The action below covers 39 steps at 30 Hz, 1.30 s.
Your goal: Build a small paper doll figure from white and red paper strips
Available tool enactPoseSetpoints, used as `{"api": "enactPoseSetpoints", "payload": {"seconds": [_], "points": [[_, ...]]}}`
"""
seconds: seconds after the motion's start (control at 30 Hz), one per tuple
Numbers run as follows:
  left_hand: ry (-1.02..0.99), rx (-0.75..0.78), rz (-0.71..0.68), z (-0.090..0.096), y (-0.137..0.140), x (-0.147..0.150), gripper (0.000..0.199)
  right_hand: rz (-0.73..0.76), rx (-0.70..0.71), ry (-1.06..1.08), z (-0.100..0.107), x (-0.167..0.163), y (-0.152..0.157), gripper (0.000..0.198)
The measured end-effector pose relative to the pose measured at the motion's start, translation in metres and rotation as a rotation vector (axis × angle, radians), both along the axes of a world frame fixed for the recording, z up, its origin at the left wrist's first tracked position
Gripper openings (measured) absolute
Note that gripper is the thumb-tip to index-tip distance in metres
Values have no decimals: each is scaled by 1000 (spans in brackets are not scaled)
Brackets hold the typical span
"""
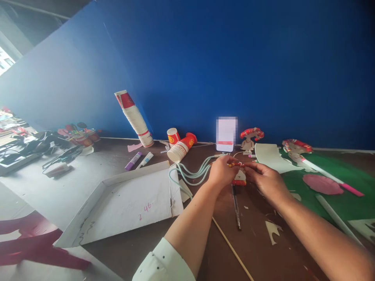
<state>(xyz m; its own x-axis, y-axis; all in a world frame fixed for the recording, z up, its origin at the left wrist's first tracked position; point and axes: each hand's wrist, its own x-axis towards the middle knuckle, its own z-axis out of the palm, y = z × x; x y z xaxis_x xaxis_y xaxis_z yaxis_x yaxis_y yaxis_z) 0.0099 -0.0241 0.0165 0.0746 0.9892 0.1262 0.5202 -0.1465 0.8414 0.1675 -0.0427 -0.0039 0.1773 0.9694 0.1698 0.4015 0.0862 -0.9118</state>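
Both hands meet over a small red-and-white paper piece, partly covered by the fingers. My left hand pinches its left side, fingers closed. From the right, my right hand grips its upper edge between thumb and fingers. Just below the hands lies a dark pen. Behind them a phone with a lit screen leans against the blue wall. Two similar red-and-white paper figures stand near the wall: one paper figure beside the phone, another paper figure farther right.
A shallow white box lies left of my arms, near a pale cable. Stacked paper cups lean on the wall; more cups lie nearby. A wooden stick, paper scraps and a green sheet lie around.
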Motion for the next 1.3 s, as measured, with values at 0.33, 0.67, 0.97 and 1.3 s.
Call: {"api": "enactPoseSetpoints", "payload": {"seconds": [0.33, 0.67, 0.97, 1.3], "points": [[-5, 32, -170, 0, 0, -1, 27, 28, -71, 87, 3, -2, -2, 34], [36, 8, -139, 6, -3, -3, 18, 3, -51, 121, 2, -4, -1, 28], [56, 36, -154, 5, -2, -3, 15, 29, -12, 134, -1, -2, 0, 31], [112, 50, -136, 8, -2, -2, 13, -34, -79, 267, -3, -4, 2, 38]]}}
